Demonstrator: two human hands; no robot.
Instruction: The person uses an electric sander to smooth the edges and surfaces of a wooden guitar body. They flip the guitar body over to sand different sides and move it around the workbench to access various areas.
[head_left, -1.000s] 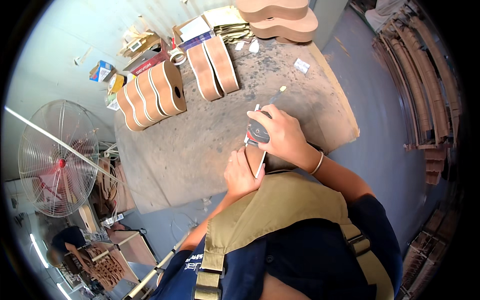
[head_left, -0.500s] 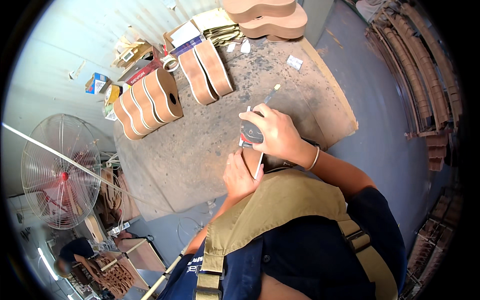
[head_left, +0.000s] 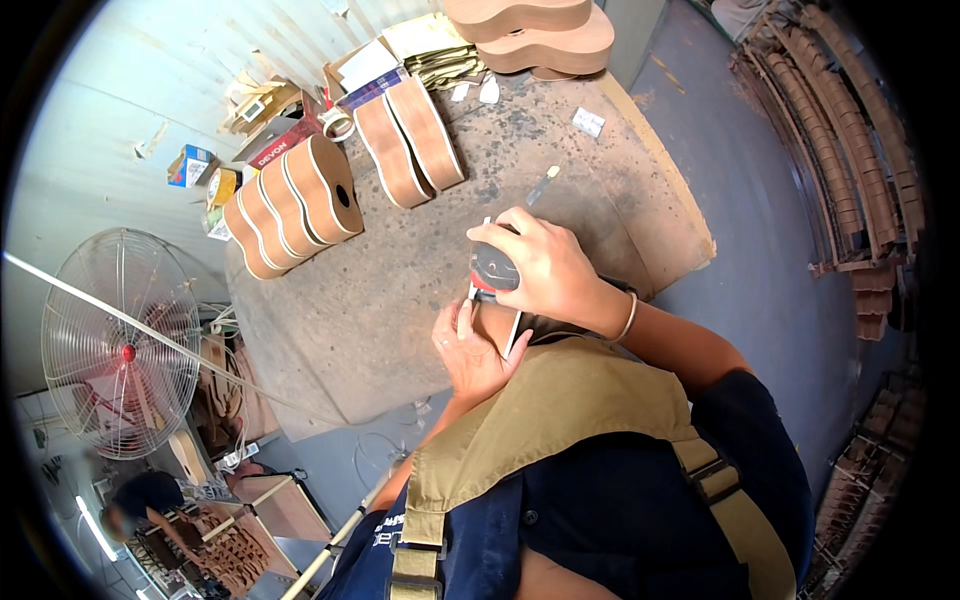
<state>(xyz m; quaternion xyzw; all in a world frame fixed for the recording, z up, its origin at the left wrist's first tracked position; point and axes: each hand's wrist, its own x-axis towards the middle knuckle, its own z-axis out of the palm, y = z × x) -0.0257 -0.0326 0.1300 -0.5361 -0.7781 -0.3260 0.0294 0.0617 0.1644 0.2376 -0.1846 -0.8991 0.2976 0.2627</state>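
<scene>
Black-and-red tool [head_left: 492, 268] held snug in right hand [head_left: 548, 268], against a pale-edged wooden piece [head_left: 494, 324], near side of tabletop [head_left: 390, 310], left hand [head_left: 470, 350] on that wood (can't tell its grip), white-lettered red box [head_left: 285, 143] behind

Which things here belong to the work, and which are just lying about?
In the work:
black and red tool, held by the right hand
white-edged wooden piece, touched by the left hand

Seemingly lying about:
blue box
paper slip
yellow tape roll

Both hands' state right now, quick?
Left hand: holding the brown wooden piece between thumb and fingers.
Right hand: closed around the black-and-red tool.
</scene>
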